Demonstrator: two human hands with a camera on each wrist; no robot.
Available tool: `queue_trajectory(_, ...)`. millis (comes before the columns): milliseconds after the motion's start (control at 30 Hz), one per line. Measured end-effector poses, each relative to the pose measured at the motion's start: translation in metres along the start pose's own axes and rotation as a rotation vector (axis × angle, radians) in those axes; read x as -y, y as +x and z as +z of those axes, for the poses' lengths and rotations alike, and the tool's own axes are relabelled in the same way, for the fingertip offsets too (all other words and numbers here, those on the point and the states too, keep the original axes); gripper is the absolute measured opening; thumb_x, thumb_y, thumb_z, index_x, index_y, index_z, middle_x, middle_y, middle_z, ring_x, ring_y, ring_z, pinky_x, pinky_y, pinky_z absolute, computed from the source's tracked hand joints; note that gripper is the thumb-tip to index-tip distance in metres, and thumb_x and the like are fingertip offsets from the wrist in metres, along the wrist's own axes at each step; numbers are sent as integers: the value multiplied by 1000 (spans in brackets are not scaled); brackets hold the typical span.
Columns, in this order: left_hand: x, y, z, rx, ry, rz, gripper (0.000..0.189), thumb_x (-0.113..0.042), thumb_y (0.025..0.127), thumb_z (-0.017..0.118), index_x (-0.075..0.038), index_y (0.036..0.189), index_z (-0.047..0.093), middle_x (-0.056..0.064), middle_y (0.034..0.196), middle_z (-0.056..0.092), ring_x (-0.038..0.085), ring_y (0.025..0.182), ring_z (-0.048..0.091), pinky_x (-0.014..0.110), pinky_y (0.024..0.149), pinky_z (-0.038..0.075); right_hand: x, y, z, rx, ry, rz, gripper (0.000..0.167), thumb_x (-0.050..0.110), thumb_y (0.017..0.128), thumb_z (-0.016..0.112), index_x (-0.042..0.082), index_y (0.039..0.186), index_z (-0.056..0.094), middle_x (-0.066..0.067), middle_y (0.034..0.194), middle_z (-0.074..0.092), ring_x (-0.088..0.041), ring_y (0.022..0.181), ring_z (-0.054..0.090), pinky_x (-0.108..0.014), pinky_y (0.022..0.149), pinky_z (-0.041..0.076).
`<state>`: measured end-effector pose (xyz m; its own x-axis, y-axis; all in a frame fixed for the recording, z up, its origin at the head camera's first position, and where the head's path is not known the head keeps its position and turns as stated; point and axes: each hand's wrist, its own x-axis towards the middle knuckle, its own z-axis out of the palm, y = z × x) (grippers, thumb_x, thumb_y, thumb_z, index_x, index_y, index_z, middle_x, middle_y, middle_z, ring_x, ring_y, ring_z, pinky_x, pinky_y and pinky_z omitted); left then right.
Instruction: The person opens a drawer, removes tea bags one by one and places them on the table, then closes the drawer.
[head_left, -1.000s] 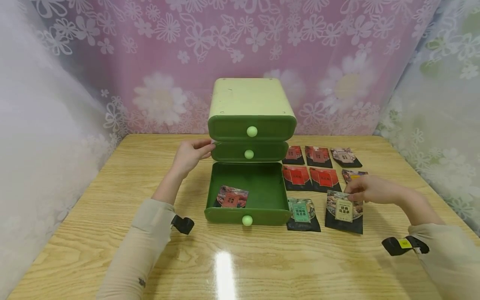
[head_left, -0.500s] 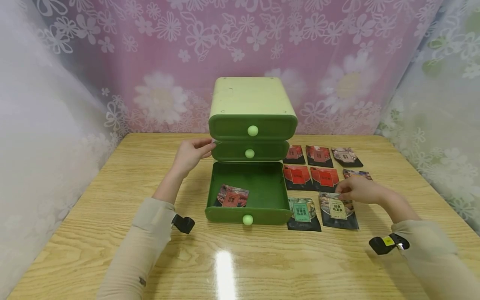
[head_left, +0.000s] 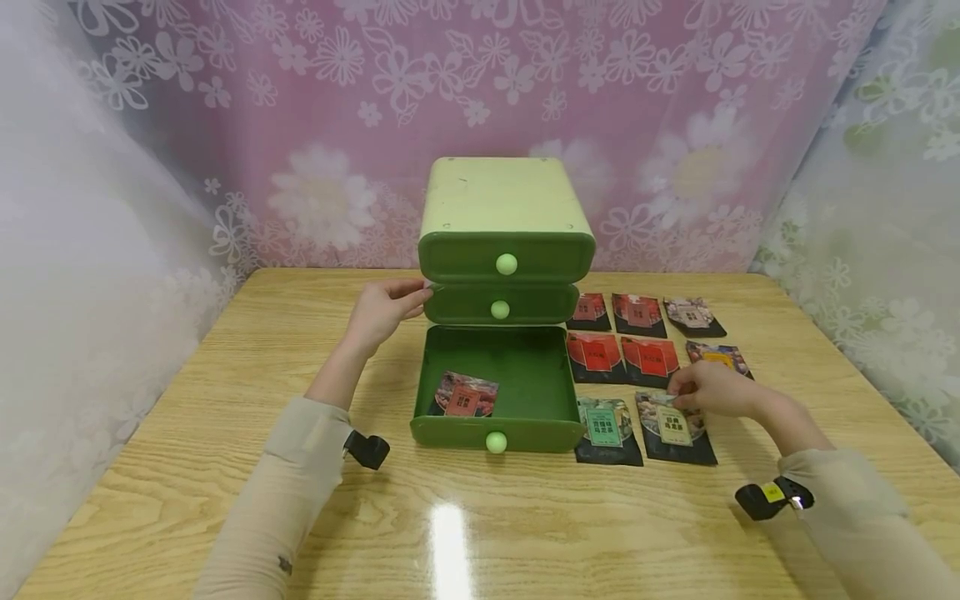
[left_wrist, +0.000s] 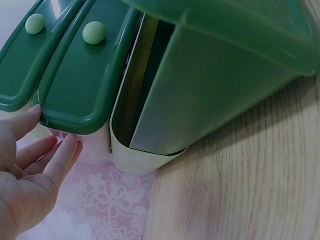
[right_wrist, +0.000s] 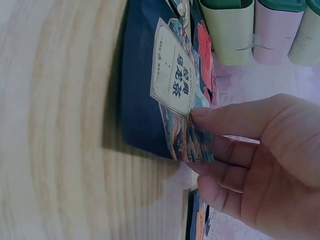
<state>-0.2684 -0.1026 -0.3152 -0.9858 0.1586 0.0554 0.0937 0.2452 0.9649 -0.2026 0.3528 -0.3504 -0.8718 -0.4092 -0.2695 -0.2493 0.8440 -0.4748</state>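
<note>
A green drawer cabinet (head_left: 498,196) stands mid-table in the head view, its bottom drawer (head_left: 528,358) pulled out. Inside that drawer lies one tea packet (head_left: 467,395) with a reddish label. My left hand (left_wrist: 30,170) holds the left edge of the middle drawer's front (left_wrist: 82,85), thumb at the front and fingertips at the side. On the right, my right hand (head_left: 720,388) pinches the top edge of a dark tea packet (right_wrist: 145,95) with a cream label. This packet lies beside a green-labelled tea packet (head_left: 607,432), its lower part low over the wood.
Several red-labelled tea packets (head_left: 595,357) lie in rows right of the cabinet. Farther right are a pale pink packet (head_left: 692,315) and an orange-labelled packet (head_left: 712,354), partly behind my right hand. A floral curtain (head_left: 360,125) hangs behind the wooden table (head_left: 562,525).
My right hand has moved left with the cream-labelled tea packet, bringing it down closer to the green-labelled one. My left hand has stayed at the cabinet.
</note>
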Motion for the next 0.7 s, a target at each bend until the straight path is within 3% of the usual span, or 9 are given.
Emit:
queue_trajectory(367, 1, 0, 0, -1, -8, -2, 42, -21, 92, 61, 1, 127, 55, 15, 126, 55, 25, 108, 59, 29, 88, 52, 0, 1, 3, -34, -44, 7, 6, 10, 88, 62, 6, 84, 62, 2, 70, 53, -13, 58, 41, -26, 51, 34)
queue_trajectory(700, 2, 1, 0, -2, 1, -2, 42, -23, 92, 61, 0, 127, 56, 14, 126, 55, 25, 107, 59, 31, 90, 52, 3, 1, 3, -64, -57, 2, 3, 5, 86, 62, 4, 89, 63, 0, 80, 59, -13, 65, 50, -28, 56, 44)
